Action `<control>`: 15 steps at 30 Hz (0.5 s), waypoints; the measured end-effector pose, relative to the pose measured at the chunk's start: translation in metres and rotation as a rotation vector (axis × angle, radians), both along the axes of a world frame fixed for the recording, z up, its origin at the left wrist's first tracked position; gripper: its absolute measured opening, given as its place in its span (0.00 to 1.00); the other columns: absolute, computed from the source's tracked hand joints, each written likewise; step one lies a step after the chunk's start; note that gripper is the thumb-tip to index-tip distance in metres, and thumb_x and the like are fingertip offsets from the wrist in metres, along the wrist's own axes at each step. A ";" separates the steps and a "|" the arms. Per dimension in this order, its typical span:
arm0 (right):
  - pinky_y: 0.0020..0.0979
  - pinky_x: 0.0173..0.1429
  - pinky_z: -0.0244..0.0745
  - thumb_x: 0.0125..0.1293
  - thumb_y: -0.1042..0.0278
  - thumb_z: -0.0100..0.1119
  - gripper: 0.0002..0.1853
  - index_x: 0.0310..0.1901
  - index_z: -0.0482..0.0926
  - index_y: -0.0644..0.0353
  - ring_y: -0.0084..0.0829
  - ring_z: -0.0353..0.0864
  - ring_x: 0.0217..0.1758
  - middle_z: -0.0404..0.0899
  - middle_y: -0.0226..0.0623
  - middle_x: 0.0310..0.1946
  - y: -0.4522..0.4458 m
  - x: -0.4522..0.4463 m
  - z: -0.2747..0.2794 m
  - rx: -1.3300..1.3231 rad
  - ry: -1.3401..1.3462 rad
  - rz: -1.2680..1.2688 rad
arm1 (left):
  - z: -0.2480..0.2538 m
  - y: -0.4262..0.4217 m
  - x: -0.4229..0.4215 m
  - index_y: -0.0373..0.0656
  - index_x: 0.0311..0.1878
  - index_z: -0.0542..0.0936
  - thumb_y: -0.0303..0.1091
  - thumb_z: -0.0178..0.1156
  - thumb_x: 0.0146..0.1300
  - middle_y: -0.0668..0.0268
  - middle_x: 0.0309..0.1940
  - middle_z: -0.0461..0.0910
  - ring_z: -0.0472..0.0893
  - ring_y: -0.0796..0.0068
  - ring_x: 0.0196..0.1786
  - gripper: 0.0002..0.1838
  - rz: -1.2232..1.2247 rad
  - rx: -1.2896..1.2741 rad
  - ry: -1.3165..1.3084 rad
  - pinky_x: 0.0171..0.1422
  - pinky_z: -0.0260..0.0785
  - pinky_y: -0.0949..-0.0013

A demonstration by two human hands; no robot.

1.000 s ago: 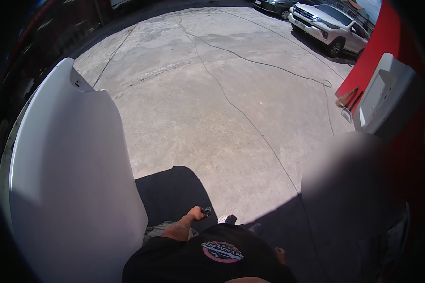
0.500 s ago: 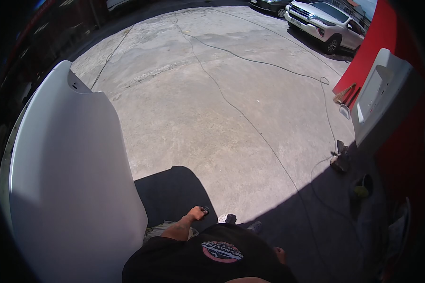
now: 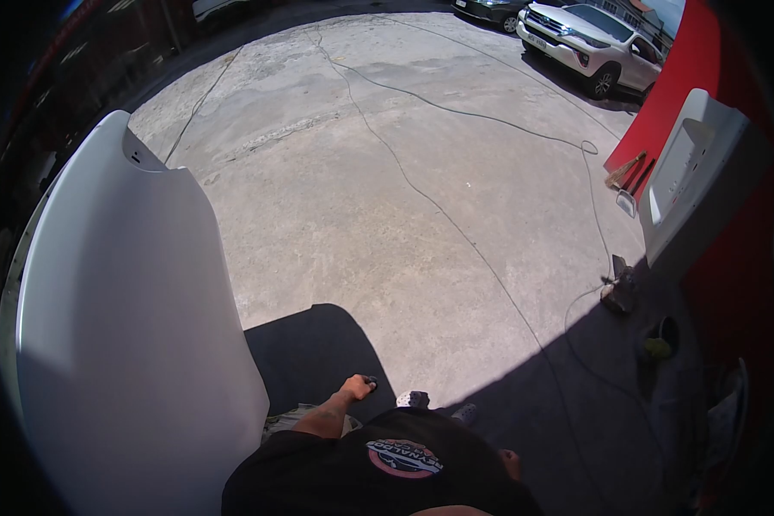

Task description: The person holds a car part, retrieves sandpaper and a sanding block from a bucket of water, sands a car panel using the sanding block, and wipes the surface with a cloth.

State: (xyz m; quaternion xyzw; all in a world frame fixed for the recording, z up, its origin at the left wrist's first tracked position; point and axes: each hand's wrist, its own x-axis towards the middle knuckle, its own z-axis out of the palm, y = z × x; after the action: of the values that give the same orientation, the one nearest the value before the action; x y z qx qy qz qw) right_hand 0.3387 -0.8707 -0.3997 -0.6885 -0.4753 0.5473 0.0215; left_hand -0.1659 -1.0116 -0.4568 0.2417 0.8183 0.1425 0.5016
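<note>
My left hand (image 3: 358,387) is low in front of my body, closed around a small dark object (image 3: 371,383) whose kind I cannot make out. It hangs over the dark shadow on the ground, to the right of a large white car body panel (image 3: 138,310) that stands upright. Beside my black shirt (image 3: 335,464), my right hand (image 3: 511,464) shows only in part. Its fingers look curled, and whatever they may hold is hidden.
A light speckled shoe (image 3: 413,400) shows past my shirt. Long cables (image 3: 439,206) cross the concrete ground (image 3: 318,198). Another white panel (image 3: 692,172) leans at the red wall (image 3: 662,103), near a dark bucket (image 3: 662,338). A white car (image 3: 589,39) is parked at the back.
My left hand has shifted very slightly to the left, still closed on the dark object. The shoe past my shirt shows a little differently. The panels have not moved.
</note>
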 end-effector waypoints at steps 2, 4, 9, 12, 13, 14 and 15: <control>0.28 0.24 0.72 0.68 0.56 0.59 0.16 0.50 0.77 0.59 0.26 0.83 0.29 0.81 0.32 0.32 0.001 -0.003 0.004 -0.003 -0.008 0.001 | 0.007 0.003 0.000 0.45 0.57 0.83 0.51 0.58 0.66 0.52 0.54 0.83 0.80 0.53 0.60 0.23 -0.023 -0.028 0.000 0.65 0.70 0.59; 0.28 0.24 0.72 0.68 0.56 0.59 0.16 0.50 0.76 0.59 0.26 0.83 0.28 0.81 0.31 0.32 0.001 -0.006 0.009 -0.007 -0.013 -0.001 | 0.006 0.003 -0.002 0.45 0.57 0.83 0.50 0.57 0.67 0.52 0.53 0.83 0.80 0.53 0.60 0.23 -0.026 -0.046 -0.048 0.65 0.71 0.59; 0.28 0.24 0.72 0.68 0.56 0.59 0.17 0.50 0.76 0.59 0.26 0.83 0.28 0.80 0.31 0.32 0.002 -0.005 0.004 -0.015 -0.007 -0.020 | 0.011 0.004 0.000 0.43 0.56 0.82 0.50 0.55 0.68 0.50 0.53 0.83 0.80 0.52 0.59 0.24 -0.052 -0.042 -0.044 0.64 0.71 0.58; 0.28 0.24 0.72 0.68 0.55 0.60 0.17 0.50 0.76 0.59 0.26 0.83 0.28 0.80 0.31 0.32 0.002 -0.002 0.002 -0.002 -0.008 0.003 | 0.005 0.003 -0.001 0.40 0.56 0.82 0.51 0.55 0.68 0.49 0.54 0.82 0.80 0.51 0.60 0.25 -0.083 -0.026 -0.029 0.64 0.71 0.58; 0.28 0.31 0.73 0.67 0.55 0.61 0.18 0.48 0.79 0.62 0.25 0.82 0.32 0.82 0.33 0.33 0.002 -0.011 0.015 0.009 -0.026 -0.018 | 0.001 0.002 -0.001 0.39 0.55 0.82 0.51 0.54 0.68 0.49 0.54 0.82 0.80 0.50 0.60 0.25 -0.082 -0.015 -0.031 0.64 0.71 0.58; 0.29 0.39 0.75 0.66 0.54 0.63 0.20 0.46 0.81 0.65 0.24 0.82 0.35 0.84 0.35 0.35 -0.001 -0.021 0.029 0.020 -0.043 -0.039 | -0.002 0.001 -0.002 0.38 0.55 0.82 0.51 0.54 0.68 0.48 0.54 0.82 0.80 0.50 0.60 0.26 -0.082 -0.004 -0.032 0.65 0.70 0.57; 0.29 0.46 0.77 0.66 0.53 0.64 0.22 0.45 0.83 0.69 0.23 0.81 0.39 0.86 0.36 0.36 -0.002 -0.027 0.040 0.031 -0.060 -0.061 | -0.004 0.002 -0.003 0.38 0.55 0.82 0.51 0.54 0.68 0.48 0.54 0.82 0.79 0.50 0.60 0.26 -0.087 -0.014 -0.035 0.65 0.70 0.57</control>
State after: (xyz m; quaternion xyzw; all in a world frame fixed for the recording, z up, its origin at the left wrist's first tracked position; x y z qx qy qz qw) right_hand 0.3113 -0.8730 -0.3602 -0.7183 -0.4629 0.5182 0.0347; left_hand -0.1684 -1.0097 -0.4607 0.2709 0.7991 0.1192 0.5232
